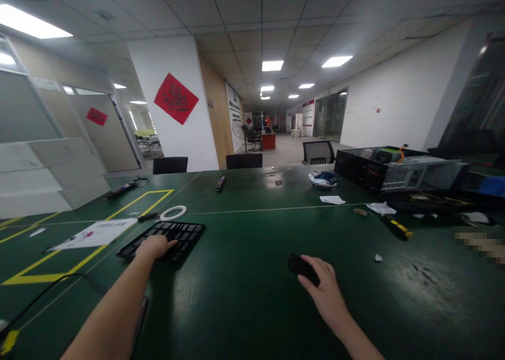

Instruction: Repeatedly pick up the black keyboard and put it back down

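My left hand [153, 247] rests on a black tray [188, 238] divided into several rectangular compartments, left of the middle of the green table. One digit stretches out to the right over the compartments; the others are partly hidden beneath the hand. Over the table to the right, my right hand [324, 282] is closed around a small black oblong object [299, 266]. Its far end sticks out past the fingers, and its exact kind does not show. Just beyond the tray lie a white ring-shaped roll [173, 212] and a dark-handled tool [148, 217].
An opened black computer case [361, 169] stands at the far right. Nearer are a yellow-and-black tool [397, 227] and a white scrap [378, 258]. A bowl [322, 181] holds cloth. At left lie a paper sheet [94, 233], a cable [35, 297] and white boxes [47, 176].
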`<state>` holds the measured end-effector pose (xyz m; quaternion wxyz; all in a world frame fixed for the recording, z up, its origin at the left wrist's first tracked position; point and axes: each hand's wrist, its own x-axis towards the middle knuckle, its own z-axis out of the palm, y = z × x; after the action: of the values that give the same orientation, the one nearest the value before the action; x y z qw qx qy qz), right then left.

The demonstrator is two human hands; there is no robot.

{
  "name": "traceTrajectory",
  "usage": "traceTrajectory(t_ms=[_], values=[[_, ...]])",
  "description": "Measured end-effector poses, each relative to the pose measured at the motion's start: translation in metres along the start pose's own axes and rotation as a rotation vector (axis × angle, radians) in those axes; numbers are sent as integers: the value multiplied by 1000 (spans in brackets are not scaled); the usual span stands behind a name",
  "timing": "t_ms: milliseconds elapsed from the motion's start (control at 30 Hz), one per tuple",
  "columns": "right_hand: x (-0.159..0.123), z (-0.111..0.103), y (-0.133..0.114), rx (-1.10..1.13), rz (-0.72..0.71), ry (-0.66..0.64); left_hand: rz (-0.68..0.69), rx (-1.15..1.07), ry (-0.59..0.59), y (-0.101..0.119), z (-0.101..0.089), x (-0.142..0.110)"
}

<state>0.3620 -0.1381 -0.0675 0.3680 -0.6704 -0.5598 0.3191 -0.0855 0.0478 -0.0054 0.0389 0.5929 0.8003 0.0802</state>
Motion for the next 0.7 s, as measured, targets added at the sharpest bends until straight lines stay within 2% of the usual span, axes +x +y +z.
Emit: traceTrajectory(t_ms=[67, 133, 233, 300, 367, 467, 567, 700], values=[[-2, -2, -5, 12, 12, -10, 10, 48, -32, 7, -1, -8], [-3, -3, -7, 18, 8, -4, 77, 63, -14, 23, -1, -22], [-1, 0, -3, 45, 5, 0, 221, 18, 45, 63, 5, -56], [0, 2, 0, 96, -24, -33, 357, -61, 81, 94, 13, -90], [0, 6, 1, 153, -110, -82, 601, -369, 103, 124, 23, -129], [-4, 9, -2, 206, -286, -145, 819, -666, 67, 161, 40, -185], [-6, 12, -2, 211, -406, -179, 896, -771, 7, 180, 57, -219], [-6, 16, 3, 229, -418, -173, 911, -817, -26, 180, 75, -235]])
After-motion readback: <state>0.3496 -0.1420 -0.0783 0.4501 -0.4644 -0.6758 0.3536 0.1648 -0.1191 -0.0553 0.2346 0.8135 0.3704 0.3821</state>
